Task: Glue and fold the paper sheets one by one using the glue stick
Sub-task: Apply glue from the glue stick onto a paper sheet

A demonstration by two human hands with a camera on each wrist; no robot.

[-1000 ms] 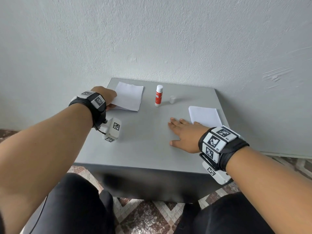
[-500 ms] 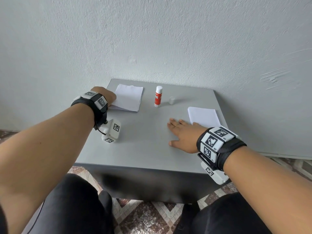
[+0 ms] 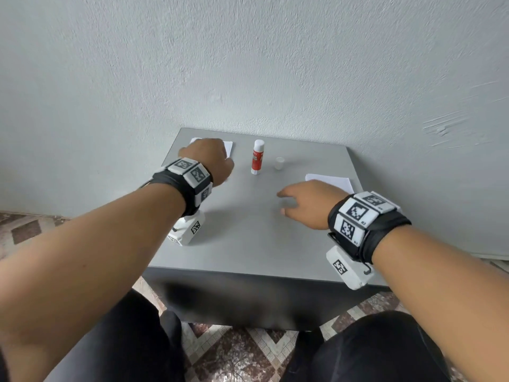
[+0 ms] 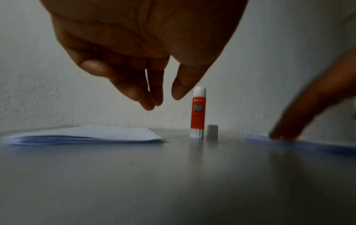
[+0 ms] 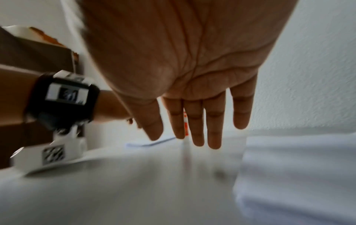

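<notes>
Nearest: right hand (image 3: 311, 204) hovers just above the grey table (image 3: 248, 244), fingers straight and loosely spread, holding nothing; right wrist view confirms an empty palm. Just beyond it lies the folded paper pile (image 3: 334, 181) at the table's right edge. Left hand (image 3: 208, 158) hangs over the near corner of the unfolded paper stack (image 4: 84, 134) at far left, fingers drooping together, thumb apart, pinching nothing, clear of the sheets in the left wrist view. Farther back, mid-table, the glue stick (image 3: 258, 157) stands upright, its own cap on; a small loose cap (image 3: 279, 163) sits just beside it to the right.

Risks, as judged: the left hand may lift several sheets at once, since the stack edges lie close together. Either hand reaching toward the middle could knock over the tall narrow glue stick or flick the loose cap off the table.
</notes>
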